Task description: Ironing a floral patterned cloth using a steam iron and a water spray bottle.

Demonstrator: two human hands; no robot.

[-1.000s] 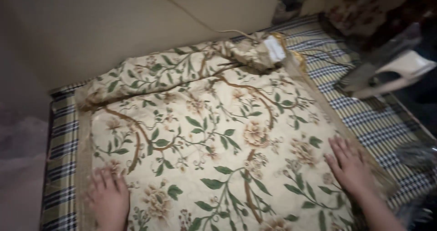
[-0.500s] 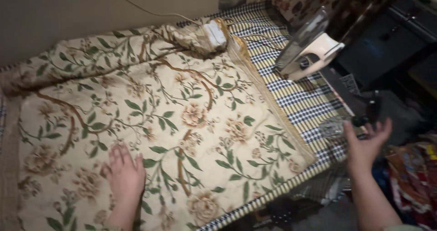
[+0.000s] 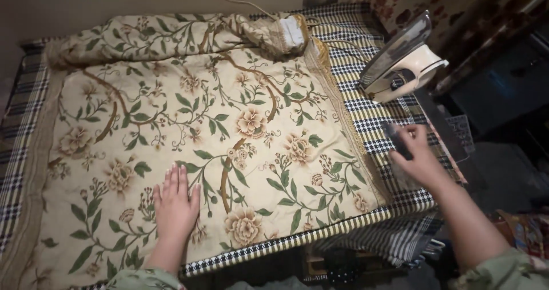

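Checked ironing pad: flat open left hand on floral cloth, right hand gripping dark object beside it.

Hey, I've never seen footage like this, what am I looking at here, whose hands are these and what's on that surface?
This is one picture from a camera worn on a person's head, looking down, so the two bare hands are that person's own. The left hand lies flat, fingers spread, on a cream floral cloth with green leaves. That cloth is spread over a checked cover; its far edge is bunched into a roll. The right hand is over the checked cover beside the cloth and seems to hold something small and dark, too blurred to identify. A white iron stands upright on its heel beyond that hand.
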